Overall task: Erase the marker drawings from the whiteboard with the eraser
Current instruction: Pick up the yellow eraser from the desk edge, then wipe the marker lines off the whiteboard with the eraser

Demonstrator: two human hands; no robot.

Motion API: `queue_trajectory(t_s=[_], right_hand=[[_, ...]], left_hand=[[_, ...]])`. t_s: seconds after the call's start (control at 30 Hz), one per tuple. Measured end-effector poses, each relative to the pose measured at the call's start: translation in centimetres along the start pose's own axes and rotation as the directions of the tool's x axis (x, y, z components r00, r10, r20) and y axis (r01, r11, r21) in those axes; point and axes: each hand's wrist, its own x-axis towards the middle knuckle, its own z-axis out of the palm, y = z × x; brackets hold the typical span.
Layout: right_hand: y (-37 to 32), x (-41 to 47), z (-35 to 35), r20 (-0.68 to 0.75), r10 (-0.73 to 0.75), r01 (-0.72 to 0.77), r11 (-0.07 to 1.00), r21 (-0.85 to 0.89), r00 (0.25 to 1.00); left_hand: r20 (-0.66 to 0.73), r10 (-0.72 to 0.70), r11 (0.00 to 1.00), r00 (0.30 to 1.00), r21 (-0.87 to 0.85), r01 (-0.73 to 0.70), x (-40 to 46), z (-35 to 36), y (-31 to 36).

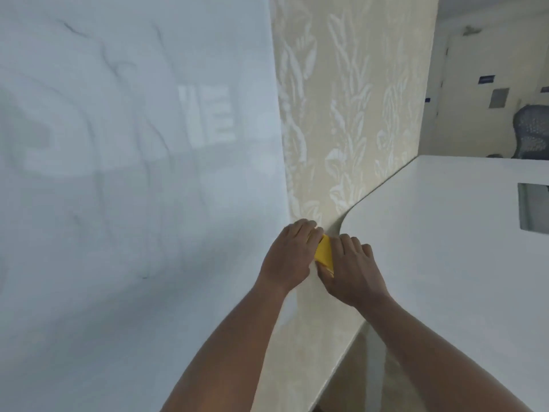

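Note:
A large glossy whiteboard (133,173) fills the left of the head view, carrying faint grey marker strokes and smudges. Just past its right edge, in front of the patterned wall, a yellow eraser (324,251) shows between my two hands. My left hand (289,257) curls over its left side and my right hand (352,270) covers its right side and lower end. Only a yellow strip of the eraser is visible; the rest is hidden by my fingers. Both hands sit off the board, near the rounded corner of the white table.
A white table (445,263) with a rounded corner extends right, with a rectangular cut-out (533,208) near its far edge. Cream leaf-patterned wall (341,114) stands between board and table. A dark mesh office chair (531,130) sits at the back right.

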Motion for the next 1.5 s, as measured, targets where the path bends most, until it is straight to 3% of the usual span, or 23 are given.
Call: queue_trajectory(t_s=[0.1,0.23,0.47,0.73,0.93,1.1,1.2,1.3,1.5], right_hand=[[-7.0,2.8,-3.8,-0.158,-0.042,0.06,0.992,0.111,0.987],[-16.1,5.1,-9.8,-0.329,-0.08,0.154,0.966,0.206,0.941],[-31.1,7.5,-19.8,-0.54,-0.158,0.352,0.894,0.276,0.826],[-44.7,9.3,-24.2,-0.72,-0.242,0.571,0.78,0.255,0.651],[-52.8,9.2,-25.9,-0.825,-0.179,0.678,0.673,0.296,0.537],[-58.9,7.6,-28.3,-0.854,-0.219,0.737,0.629,0.247,0.473],[-62.2,6.3,-30.1,-0.87,-0.234,0.755,0.621,0.21,0.435],[-66.2,5.2,-31.4,-0.873,-0.219,0.746,0.631,0.213,0.435],[-72.5,5.1,-33.7,-0.842,-0.102,0.652,0.684,0.328,0.53]], left_hand=[[-0.178,0.017,0.985,0.984,0.171,0.014,-3.1,-6.7,-4.2],[-0.352,-0.033,0.941,0.935,0.304,0.147,-7.8,-15.7,-8.9],[-0.587,-0.193,0.867,0.786,0.272,0.417,-16.9,-29.4,-15.0],[-0.67,-0.181,0.773,0.72,0.356,0.525,-27.1,-37.9,-19.9],[-0.714,-0.152,0.656,0.684,0.445,0.61,-32.6,-41.9,-22.0],[-0.743,-0.173,0.587,0.646,0.449,0.673,-37.7,-45.3,-23.8],[-0.725,-0.189,0.55,0.662,0.48,0.683,-41.3,-47.1,-25.1],[-0.72,-0.231,0.511,0.655,0.482,0.711,-46.7,-48.8,-26.9],[-0.747,-0.281,0.34,0.603,0.51,0.79,-59.7,-52.1,-31.2]])
